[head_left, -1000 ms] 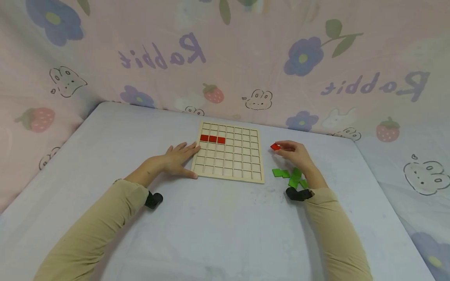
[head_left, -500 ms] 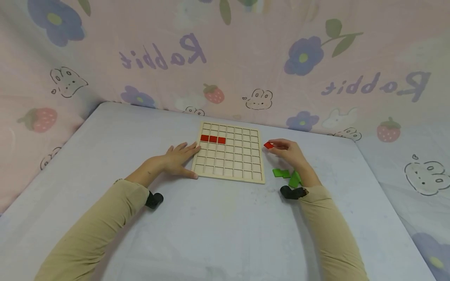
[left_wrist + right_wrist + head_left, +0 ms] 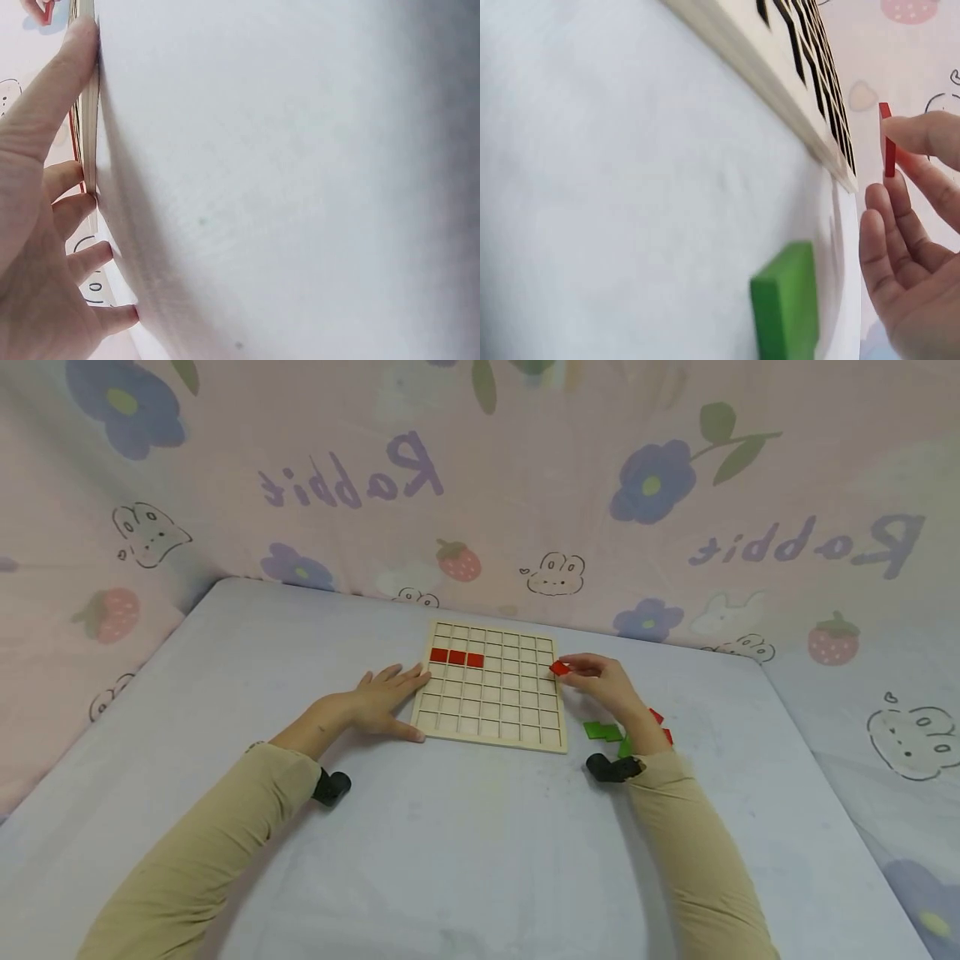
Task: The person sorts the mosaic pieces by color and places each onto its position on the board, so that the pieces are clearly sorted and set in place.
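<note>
A wooden grid board [image 3: 491,746] lies on the table, with three red tiles [image 3: 457,657] side by side in its third row from the back, starting at the left edge. My left hand [image 3: 378,702] rests spread against the board's left side, thumb and fingertips touching its edge; the left wrist view shows this hand [image 3: 37,225] from close by. Between thumb and fingertips my right hand [image 3: 611,687] pinches a red tile [image 3: 559,668] over the board's right edge. In the right wrist view the pinched tile [image 3: 889,146] stands on edge, off the table.
Green tiles [image 3: 602,732] lie right of the board, near my right wrist, and red tiles [image 3: 667,737] show partly behind the forearm. Black wrist devices [image 3: 332,787] sit at both cuffs. A patterned cloth [image 3: 495,468] rises behind the white table [image 3: 465,843].
My right hand has moved left with the red tile, from beside the board to above its right edge. Red tiles have come into view behind the right forearm. My left hand has stayed in place.
</note>
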Demonstrator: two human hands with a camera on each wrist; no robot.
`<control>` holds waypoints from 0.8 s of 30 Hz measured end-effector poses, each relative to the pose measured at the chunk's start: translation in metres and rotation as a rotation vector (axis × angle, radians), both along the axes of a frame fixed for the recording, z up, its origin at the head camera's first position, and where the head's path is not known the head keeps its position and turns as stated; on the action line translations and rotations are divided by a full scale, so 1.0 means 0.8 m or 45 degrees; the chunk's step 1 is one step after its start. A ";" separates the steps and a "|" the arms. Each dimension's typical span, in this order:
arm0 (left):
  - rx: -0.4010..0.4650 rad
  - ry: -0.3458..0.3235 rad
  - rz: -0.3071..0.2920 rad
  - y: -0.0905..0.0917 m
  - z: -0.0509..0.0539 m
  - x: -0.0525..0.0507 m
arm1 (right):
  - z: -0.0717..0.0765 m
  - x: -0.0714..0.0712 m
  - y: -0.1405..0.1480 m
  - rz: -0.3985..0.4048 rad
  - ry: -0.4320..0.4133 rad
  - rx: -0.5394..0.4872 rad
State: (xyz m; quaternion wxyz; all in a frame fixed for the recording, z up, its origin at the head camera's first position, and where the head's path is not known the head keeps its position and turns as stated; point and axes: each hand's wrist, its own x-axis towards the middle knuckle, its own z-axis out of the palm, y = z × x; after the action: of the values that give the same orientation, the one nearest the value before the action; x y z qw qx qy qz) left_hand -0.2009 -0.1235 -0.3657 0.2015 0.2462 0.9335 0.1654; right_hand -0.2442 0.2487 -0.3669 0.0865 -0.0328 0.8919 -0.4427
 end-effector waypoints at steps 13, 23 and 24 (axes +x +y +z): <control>0.004 -0.013 0.007 0.001 0.002 0.001 | 0.001 -0.007 -0.024 0.064 0.027 -0.028; -0.003 0.008 -0.001 0.001 0.002 0.001 | 0.001 -0.012 -0.042 0.072 0.045 -0.065; -0.005 0.008 -0.002 0.001 0.002 0.001 | 0.001 -0.012 -0.043 0.079 0.051 -0.064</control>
State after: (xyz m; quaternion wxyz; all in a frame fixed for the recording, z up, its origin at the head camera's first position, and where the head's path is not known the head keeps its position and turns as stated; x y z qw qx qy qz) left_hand -0.1998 -0.1230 -0.3641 0.1991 0.2472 0.9343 0.1625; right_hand -0.2539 0.2140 -0.3660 0.0816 -0.0714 0.8805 -0.4615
